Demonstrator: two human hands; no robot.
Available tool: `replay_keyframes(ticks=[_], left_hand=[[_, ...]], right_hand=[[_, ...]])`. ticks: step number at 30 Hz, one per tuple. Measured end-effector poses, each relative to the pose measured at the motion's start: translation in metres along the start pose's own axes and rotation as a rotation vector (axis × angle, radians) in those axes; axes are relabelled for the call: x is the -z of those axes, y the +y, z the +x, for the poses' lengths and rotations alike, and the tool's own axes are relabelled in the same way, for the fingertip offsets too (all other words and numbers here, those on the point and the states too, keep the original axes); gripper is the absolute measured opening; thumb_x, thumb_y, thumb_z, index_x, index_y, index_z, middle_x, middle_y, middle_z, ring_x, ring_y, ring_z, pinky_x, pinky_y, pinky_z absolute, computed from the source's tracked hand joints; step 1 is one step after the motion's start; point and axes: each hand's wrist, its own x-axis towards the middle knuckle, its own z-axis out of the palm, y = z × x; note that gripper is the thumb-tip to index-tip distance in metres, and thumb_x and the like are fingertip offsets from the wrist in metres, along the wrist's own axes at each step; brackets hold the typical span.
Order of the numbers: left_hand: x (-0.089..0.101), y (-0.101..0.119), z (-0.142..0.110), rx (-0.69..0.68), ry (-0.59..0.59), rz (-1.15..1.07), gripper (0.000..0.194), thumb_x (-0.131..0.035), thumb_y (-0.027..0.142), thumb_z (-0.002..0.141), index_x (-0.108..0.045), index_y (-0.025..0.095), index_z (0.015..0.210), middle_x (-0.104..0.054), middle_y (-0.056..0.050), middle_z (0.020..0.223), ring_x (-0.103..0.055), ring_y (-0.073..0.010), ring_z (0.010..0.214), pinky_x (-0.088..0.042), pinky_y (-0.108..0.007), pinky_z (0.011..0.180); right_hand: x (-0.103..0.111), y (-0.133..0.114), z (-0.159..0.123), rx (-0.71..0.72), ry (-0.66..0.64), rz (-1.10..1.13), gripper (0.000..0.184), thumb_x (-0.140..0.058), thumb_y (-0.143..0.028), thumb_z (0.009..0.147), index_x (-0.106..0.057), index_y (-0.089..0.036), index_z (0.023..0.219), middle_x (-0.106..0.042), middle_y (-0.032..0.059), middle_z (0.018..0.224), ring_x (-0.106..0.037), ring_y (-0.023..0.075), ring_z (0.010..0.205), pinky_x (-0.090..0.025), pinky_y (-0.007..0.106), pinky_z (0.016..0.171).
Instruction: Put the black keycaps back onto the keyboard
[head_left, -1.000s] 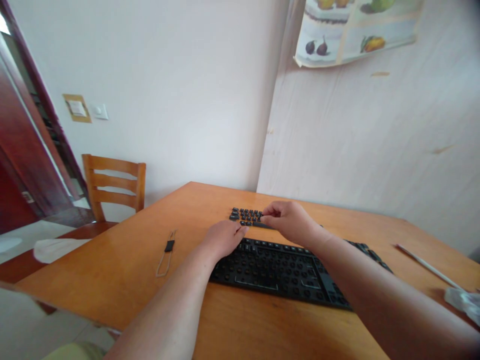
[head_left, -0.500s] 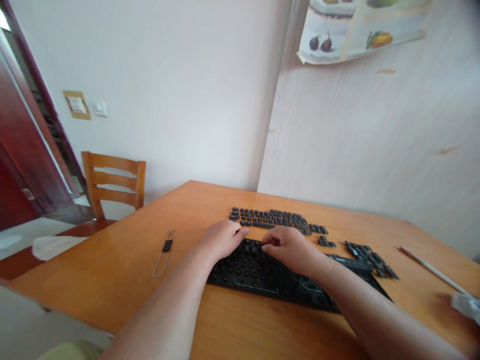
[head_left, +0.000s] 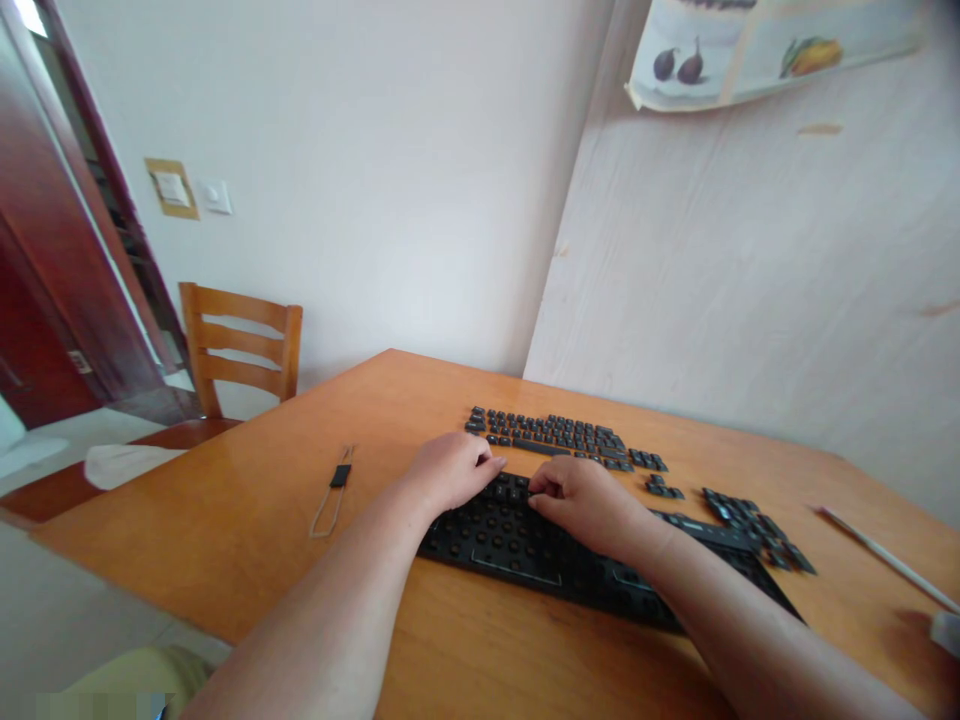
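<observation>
A black keyboard (head_left: 517,560) lies on the table, most of its key positions bare and a few keycaps fitted along its back rows. My left hand (head_left: 454,470) is closed at the keyboard's back left corner, holding it with the thumb along the edge. Over the upper rows, my right hand (head_left: 574,495) has thumb and forefinger pinched on a small black keycap, mostly hidden by the fingers. Behind the keyboard, loose black keycaps (head_left: 570,432) are laid out in rows, a long spacebar (head_left: 540,447) among them.
A wire keycap puller (head_left: 340,476) lies left of the keyboard. More keycaps (head_left: 757,525) sit to the right, with a small group (head_left: 661,488) nearer the middle. A thin stick (head_left: 885,555) rests on the right. A wooden chair (head_left: 244,345) stands beyond the table's left edge.
My right hand has come from the loose keycap rows down toward me, onto the keyboard's upper rows. My left hand has stayed at the corner. The view has shifted slightly.
</observation>
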Motion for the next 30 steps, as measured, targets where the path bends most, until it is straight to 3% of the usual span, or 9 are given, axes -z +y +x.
replay_keyframes(ticks=[10,30], left_hand=[[0.0024,0.0045,0.0004,-0.001,-0.060,0.094,0.048,-0.045,0.063,0.087,-0.072,0.025,0.078,-0.073,-0.003,0.081,-0.063,-0.0187,0.073,-0.033,-0.027,0.057],[0.0025,0.0058,-0.0007,0.001,-0.065,0.125,0.051,-0.044,0.068,0.084,-0.072,0.026,0.076,-0.072,-0.003,0.080,-0.062,-0.0188,0.071,-0.036,-0.028,0.058]], right_hand=[[-0.0025,0.0007,0.0012,-0.016,-0.013,-0.009,0.009,-0.061,-0.024,0.079,-0.069,-0.021,0.076,-0.066,-0.0002,0.071,-0.054,0.0136,0.066,-0.034,0.025,0.058],[-0.0047,0.0006,0.0019,-0.022,-0.026,-0.070,0.011,-0.061,-0.025,0.079,-0.066,-0.020,0.071,-0.066,-0.0001,0.071,-0.054,0.0135,0.067,-0.034,0.025,0.060]])
